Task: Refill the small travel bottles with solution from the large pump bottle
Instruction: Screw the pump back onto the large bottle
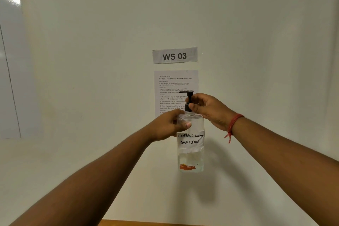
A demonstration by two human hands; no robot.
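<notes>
Head | left hand (166, 126) grips pump bottle (190, 145) | right hand (209, 110) hides collar

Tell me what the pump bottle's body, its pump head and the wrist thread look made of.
Pump bottle body: likely clear glossy plastic; the wall and the liquid show through it. Pump head: black, probably matte plastic, with no shine. Wrist thread on the right arm: red twisted cotton-like cord, with loose ends hanging. Left hand holds the body; right hand grips the pump collar.
</notes>
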